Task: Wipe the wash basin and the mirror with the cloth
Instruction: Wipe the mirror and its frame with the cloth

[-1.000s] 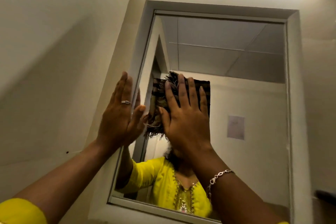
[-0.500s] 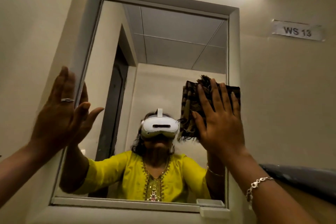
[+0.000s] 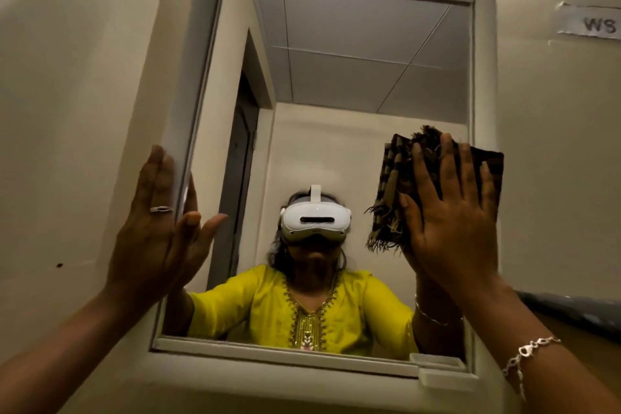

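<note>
Slid since half a second ago: cloth [image 3: 437, 185] and right hand [image 3: 450, 212], now at the 3 o'clock edge of the mirror [image 3: 353, 84], half over the frame. Pressed flat under an open palm with fingers spread, not pinched, likely for even rubbing pressure. Braced at 9 o'clock on the frame: left hand [image 3: 158, 228], fingers straight, holding nothing, probably for balance. Counted: two hands, one cloth, one mirror. No wash basin in view.

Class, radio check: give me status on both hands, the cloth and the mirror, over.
Right hand flat, pressing cloth on mirror, right edge. Left hand open, braced at left frame. Nothing in the way.
</note>
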Demonstrator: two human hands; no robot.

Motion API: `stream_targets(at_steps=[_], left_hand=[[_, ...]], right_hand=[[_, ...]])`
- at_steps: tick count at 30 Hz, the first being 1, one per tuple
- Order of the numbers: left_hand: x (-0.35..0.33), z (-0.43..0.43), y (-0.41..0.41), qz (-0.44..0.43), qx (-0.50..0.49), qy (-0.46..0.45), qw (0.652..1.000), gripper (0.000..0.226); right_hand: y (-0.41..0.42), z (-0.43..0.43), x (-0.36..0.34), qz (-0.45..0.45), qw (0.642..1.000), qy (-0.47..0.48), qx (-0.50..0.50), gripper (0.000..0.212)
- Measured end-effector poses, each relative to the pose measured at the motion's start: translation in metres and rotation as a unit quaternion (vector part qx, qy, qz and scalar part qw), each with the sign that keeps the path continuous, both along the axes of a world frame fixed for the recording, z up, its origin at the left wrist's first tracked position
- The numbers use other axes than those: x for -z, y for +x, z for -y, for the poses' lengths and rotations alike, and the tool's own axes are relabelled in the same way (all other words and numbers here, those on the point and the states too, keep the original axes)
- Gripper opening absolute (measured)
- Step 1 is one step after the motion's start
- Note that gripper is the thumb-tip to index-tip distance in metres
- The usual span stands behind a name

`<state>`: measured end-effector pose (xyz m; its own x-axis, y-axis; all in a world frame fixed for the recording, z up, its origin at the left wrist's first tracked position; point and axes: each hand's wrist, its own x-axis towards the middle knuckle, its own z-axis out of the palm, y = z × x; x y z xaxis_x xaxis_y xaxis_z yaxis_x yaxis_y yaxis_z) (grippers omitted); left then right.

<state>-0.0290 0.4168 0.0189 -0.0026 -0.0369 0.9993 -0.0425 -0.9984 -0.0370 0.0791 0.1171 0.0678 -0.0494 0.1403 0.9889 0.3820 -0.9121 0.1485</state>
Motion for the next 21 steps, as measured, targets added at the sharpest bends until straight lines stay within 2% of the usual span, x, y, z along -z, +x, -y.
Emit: stream_targets(at_steps=[2,4,6,11,15,21], left_hand=[[0.001,-0.024,0.023,-0.011,-0.057,-0.044,0.997,0.087],[0.002,-0.035,0.036,-0.022,-0.045,-0.061,0.997,0.090],[0.005,-0.031,0.033,0.002,-0.043,-0.050,0.998,0.089],[0.002,-0.018,0.017,0.045,0.045,-0.014,0.998,0.092],[0.002,-0.012,0.006,0.026,0.164,-0.011,0.986,0.068],[0.004,-0.013,0.005,0.013,0.215,-0.029,0.976,0.076]], right_hand=[[-0.007,-0.024,0.007,0.001,1.000,-0.007,-0.017,0.057],[-0.016,-0.049,0.014,-0.004,1.000,-0.004,-0.024,0.057],[-0.025,-0.074,0.019,-0.006,0.999,-0.006,-0.032,0.058],[-0.044,-0.132,0.025,0.008,0.997,-0.040,-0.061,0.057],[-0.056,-0.172,0.027,0.004,0.996,-0.059,-0.067,0.057],[-0.072,-0.217,0.030,-0.003,0.993,-0.089,-0.083,0.058]])
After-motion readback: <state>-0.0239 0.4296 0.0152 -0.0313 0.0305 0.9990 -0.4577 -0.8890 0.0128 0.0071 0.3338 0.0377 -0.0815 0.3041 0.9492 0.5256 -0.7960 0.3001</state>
